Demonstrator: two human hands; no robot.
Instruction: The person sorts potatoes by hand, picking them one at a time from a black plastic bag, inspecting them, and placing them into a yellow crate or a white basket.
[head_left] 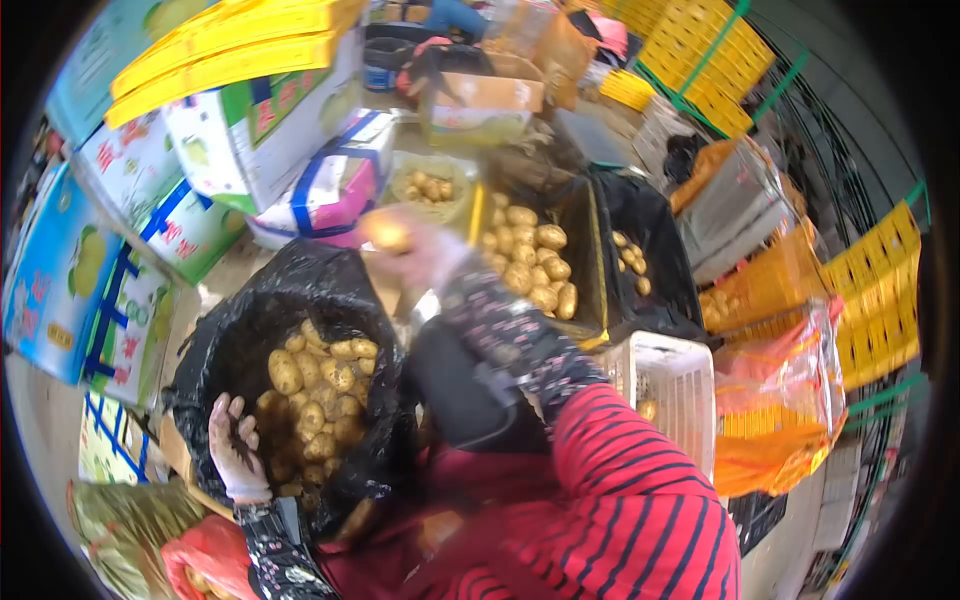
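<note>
My right hand (437, 252), gloved and blurred by motion, is closed around a potato (387, 232) above the space between the containers. Below and to its left stands a container lined with a black plastic bag (330, 275), with many potatoes (318, 390) inside. At the left rim of that bag is my left hand (236, 448), in a pale glove with dirty fingers. Its fingers are apart, and no potato shows in it. Just right of my right hand, a dark-lined crate (590, 215) holds a pile of larger potatoes (525, 255).
Ahead, a lined box (450, 215) contains several potatoes. Farther right are a black-lined crate (655, 240) and a white plastic basket (675, 375). Printed cartons (60, 285) stack up on the left under yellow crates (230, 60). Orange bags (780, 455) stand at the right.
</note>
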